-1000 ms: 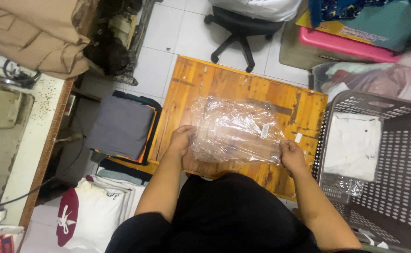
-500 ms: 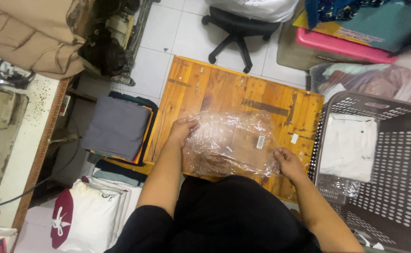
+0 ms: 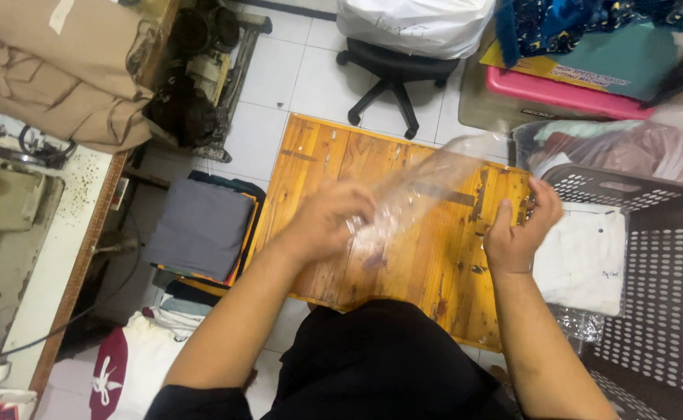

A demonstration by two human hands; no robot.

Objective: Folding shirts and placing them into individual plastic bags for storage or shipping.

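looking left to right, my left hand point(image 3: 327, 222) has its fingers closed on a crumpled clear plastic bag point(image 3: 411, 194), lifted above the wooden slatted counter point(image 3: 404, 257), seemingly to shake it open; my right hand point(image 3: 519, 229) hangs open beside the grey perforated plastic basket point(image 3: 660, 264).

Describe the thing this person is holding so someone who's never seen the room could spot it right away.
Start at the orange-brown wooden board in the middle of the tiled floor. Just above it, the left hand grips a clear plastic bag, with the right hand close beside it. Unlike the folded clothes around, it is see-through, crinkled and glossy.
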